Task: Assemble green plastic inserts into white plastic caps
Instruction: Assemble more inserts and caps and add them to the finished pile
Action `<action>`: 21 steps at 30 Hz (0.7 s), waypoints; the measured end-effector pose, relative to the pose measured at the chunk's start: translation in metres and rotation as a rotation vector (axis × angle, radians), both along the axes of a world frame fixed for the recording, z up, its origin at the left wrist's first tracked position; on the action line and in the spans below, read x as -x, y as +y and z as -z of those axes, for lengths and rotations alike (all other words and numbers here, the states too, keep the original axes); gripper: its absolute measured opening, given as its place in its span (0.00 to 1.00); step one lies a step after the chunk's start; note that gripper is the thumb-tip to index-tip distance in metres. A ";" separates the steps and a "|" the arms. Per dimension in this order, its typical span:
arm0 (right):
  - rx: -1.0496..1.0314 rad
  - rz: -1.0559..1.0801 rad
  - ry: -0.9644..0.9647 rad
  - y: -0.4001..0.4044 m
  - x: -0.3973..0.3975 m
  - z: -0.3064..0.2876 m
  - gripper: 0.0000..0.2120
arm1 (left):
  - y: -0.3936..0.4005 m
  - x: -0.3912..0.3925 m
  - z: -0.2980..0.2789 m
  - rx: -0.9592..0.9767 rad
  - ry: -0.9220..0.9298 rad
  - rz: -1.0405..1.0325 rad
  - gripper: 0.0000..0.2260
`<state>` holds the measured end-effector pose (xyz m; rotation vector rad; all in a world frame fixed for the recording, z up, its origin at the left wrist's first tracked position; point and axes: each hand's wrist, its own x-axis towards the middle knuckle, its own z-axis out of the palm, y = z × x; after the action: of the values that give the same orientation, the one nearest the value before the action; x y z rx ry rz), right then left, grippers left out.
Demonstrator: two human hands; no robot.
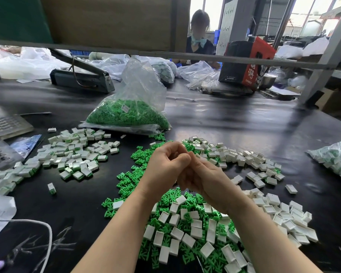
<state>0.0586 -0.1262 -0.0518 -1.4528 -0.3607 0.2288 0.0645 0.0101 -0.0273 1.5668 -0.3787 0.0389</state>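
My left hand (165, 164) and my right hand (207, 182) meet above the middle of the table, fingers curled and pressed against each other. Whatever lies between the fingers is hidden. Under and in front of my hands is a heap of loose green inserts (134, 174) mixed with empty white caps (195, 231). More empty white caps (250, 160) spread to the right. A pile of caps with green inserts in them (73, 156) lies to the left. A clear bag of green inserts (130, 113) stands behind the piles.
On the black table (234, 119) a keyboard (2, 125) and a white cable (47, 233) lie at the left. A heat sealer (81, 77) sits at the back left, a bag of parts (339, 160) at the right edge. A person (199, 34) sits across the table.
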 end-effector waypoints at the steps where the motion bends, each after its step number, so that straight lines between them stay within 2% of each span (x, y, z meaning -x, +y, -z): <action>1: 0.044 0.020 -0.022 -0.001 0.000 -0.001 0.28 | 0.002 -0.003 0.000 -0.009 0.014 -0.024 0.03; 3: 0.132 0.093 -0.061 -0.005 0.000 -0.005 0.26 | 0.011 -0.010 0.001 -0.048 0.039 -0.129 0.03; 5: 0.177 0.185 -0.066 -0.012 -0.002 -0.007 0.23 | 0.026 -0.017 0.004 0.007 0.146 -0.266 0.03; 8: 0.205 0.352 -0.050 -0.029 -0.005 -0.008 0.13 | 0.058 -0.028 0.008 0.394 0.454 -0.446 0.03; 11: 0.346 0.471 -0.051 -0.046 -0.007 -0.010 0.09 | 0.088 -0.036 0.011 0.869 0.673 -0.475 0.07; 13: 0.469 0.469 -0.039 -0.055 -0.008 -0.009 0.06 | 0.102 -0.040 0.014 1.070 0.719 -0.479 0.10; 16: 0.706 0.460 -0.047 -0.061 -0.006 -0.008 0.03 | 0.115 -0.043 0.018 1.269 0.728 -0.489 0.14; 21: 1.066 0.527 -0.106 -0.067 -0.004 -0.012 0.03 | 0.120 -0.045 0.019 1.437 0.698 -0.535 0.16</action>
<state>0.0624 -0.1934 -0.0394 -2.5519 0.1178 -0.1212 0.1095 0.1298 -0.0462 0.1457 0.5653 0.1358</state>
